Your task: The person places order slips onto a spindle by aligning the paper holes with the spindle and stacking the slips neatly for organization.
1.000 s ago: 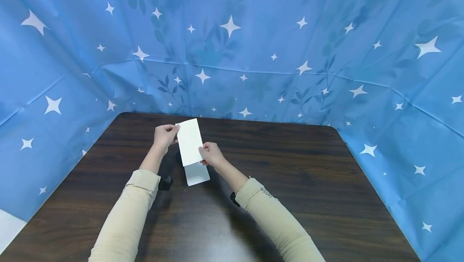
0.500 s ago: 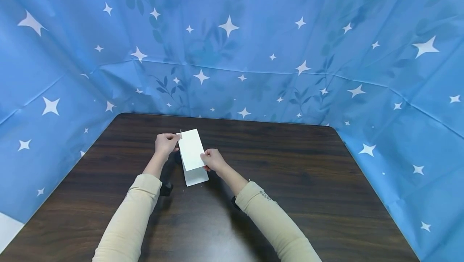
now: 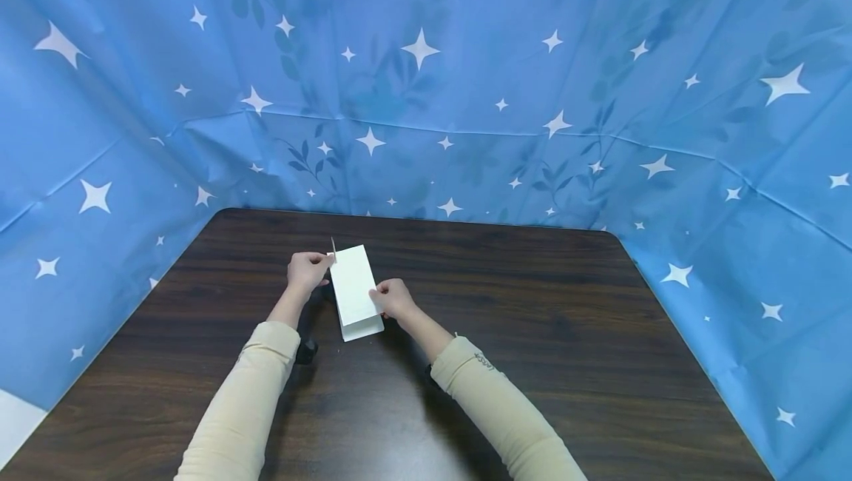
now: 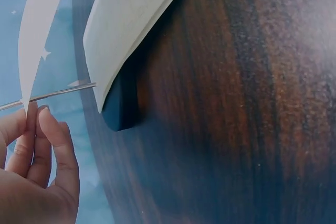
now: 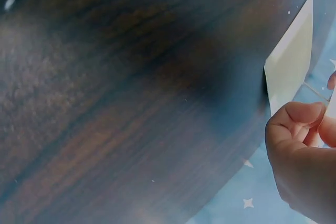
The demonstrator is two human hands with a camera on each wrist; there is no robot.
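Observation:
A white sheet of paper (image 3: pixel 353 285) hangs slightly above another white paper (image 3: pixel 362 328). My left hand (image 3: pixel 308 271) pinches its far left corner between thumb and fingers. On the near right edge, my right hand (image 3: pixel 394 297) pinches the same sheet. A thin metal spike (image 3: pixel 333 246) pokes up at the left corner. In the left wrist view the spike crosses the sheet's tip just above my fingertips and runs down to the lower paper (image 4: pixel 115 30), whose underside meets a black base (image 4: pixel 121 103). Whether it pierces the sheet is hard to tell.
A dark wood-grain table (image 3: pixel 532 333) lies under both hands. Blue cloth with white stars (image 3: pixel 426 96) hangs behind and at the sides. Black wrist straps (image 3: pixel 307 351) show below the beige sleeves (image 3: pixel 233 399).
Both hands have come down and slightly nearer with the sheet, so it covers more of the lower paper. The spike's tip now shows above the sheet's left corner.

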